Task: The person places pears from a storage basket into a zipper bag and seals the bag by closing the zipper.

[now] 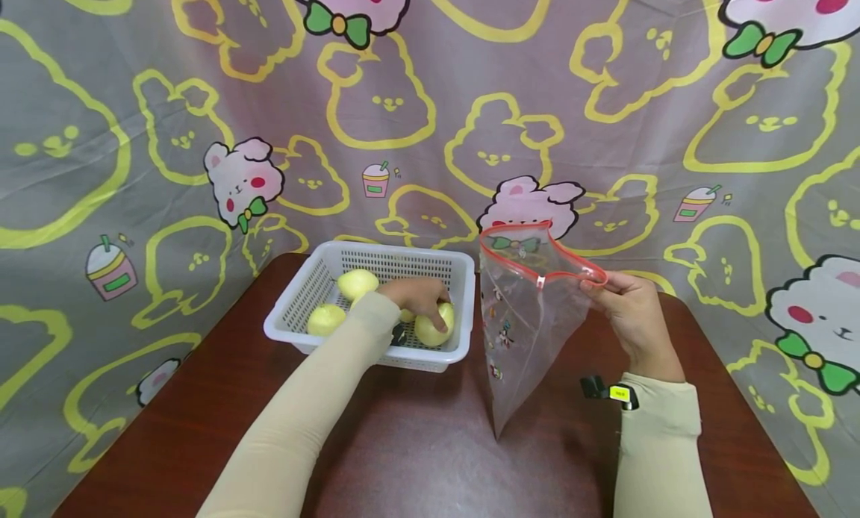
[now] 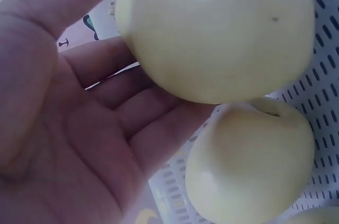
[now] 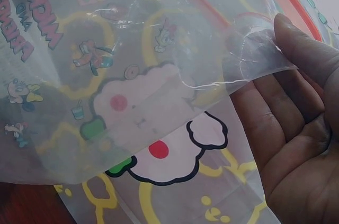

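Observation:
My left hand [image 1: 418, 295] reaches into the white plastic basket [image 1: 282, 309] and grips a pale yellow-green apple [image 1: 433, 325] at its right front corner. In the left wrist view, thumb and fingers curl round this apple [image 2: 222, 33], and another apple [image 2: 249, 166] lies just below. My right hand [image 1: 631, 316] pinches the rim of a clear zip bag [image 1: 531, 331] with an orange-red zip edge. The bag hangs with its mouth spread and its lower corner down. Cartoon prints mark the bag [image 3: 95, 60] in the right wrist view.
More apples lie in the basket, among them one apple [image 1: 326, 320] on the left and one at the back. Basket and hands are over a dark red-brown table [image 1: 416, 443]. A cartoon-printed cloth [image 1: 416, 77] hangs behind and at both sides.

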Available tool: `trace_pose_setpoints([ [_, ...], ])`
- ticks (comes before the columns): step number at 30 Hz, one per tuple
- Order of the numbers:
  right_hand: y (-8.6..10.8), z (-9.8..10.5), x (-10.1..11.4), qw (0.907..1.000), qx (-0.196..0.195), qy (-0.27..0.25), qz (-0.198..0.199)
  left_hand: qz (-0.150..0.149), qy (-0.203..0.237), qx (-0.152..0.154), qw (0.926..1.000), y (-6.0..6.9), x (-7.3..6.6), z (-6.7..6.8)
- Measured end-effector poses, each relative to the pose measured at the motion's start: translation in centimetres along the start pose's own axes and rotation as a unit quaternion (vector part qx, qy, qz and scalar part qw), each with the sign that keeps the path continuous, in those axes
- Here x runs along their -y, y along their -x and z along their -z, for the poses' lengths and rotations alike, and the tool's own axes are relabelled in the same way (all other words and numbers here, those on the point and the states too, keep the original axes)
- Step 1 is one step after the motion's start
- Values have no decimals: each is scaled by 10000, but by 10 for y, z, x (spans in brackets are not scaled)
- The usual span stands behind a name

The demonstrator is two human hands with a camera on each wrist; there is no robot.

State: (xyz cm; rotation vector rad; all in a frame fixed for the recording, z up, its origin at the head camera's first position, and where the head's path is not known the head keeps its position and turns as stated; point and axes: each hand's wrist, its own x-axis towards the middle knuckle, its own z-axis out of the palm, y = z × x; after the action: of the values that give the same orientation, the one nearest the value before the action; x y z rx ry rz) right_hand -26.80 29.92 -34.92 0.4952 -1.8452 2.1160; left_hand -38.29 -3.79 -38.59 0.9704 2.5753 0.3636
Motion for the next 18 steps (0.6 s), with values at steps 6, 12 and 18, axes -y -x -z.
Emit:
trace_pose_setpoints([
  [6, -1, 1, -1, 10000, -51, 11, 4, 100, 152, -222, 9996, 2, 2, 0],
  [12, -1, 0, -2, 9998, -45, -180, -12, 207, 93, -421, 9989, 5, 2, 2],
  [18, -1, 0, -1, 9998, -32, -192, -23, 225, 68, -551, 9982, 9, 2, 4],
])
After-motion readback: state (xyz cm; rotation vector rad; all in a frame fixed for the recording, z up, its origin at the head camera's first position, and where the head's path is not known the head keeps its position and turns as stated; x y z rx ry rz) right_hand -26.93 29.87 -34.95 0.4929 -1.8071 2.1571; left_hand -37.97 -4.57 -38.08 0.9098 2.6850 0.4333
